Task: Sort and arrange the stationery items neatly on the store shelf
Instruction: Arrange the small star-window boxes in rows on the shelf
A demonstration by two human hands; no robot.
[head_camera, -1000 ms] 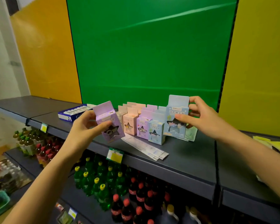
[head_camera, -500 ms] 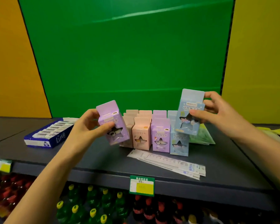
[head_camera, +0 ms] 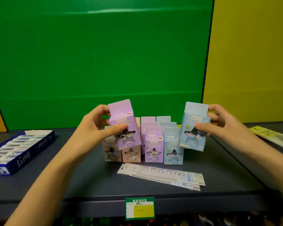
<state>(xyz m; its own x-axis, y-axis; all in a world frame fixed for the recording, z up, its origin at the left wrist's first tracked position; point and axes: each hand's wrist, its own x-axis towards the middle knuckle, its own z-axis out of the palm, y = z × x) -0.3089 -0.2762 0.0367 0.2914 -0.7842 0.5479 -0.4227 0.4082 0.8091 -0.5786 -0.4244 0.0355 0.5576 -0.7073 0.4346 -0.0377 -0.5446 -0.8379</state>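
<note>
My left hand (head_camera: 95,128) grips a purple box (head_camera: 123,121) with a star-shaped window, lifted above the left end of the rows. My right hand (head_camera: 222,124) holds a light blue box (head_camera: 193,128) of the same kind, raised above the right end. Between and below them, rows of pink (head_camera: 131,154), purple (head_camera: 153,144) and blue (head_camera: 172,144) boxes stand upright on the dark shelf (head_camera: 91,180). A flat stack of packaged rulers (head_camera: 162,175) lies in front of the rows.
A blue tray of small white items (head_camera: 18,147) sits at the left of the shelf. Yellow and clear flat packets (head_camera: 271,136) lie at the far right. A green and yellow price tag (head_camera: 140,208) hangs on the shelf's front edge. Bottles stand below.
The view has swung to face the shelf head-on and come closer. Both hands still hold their boxes; the purple box now stands more upright and higher, the blue one sits slightly lower.
</note>
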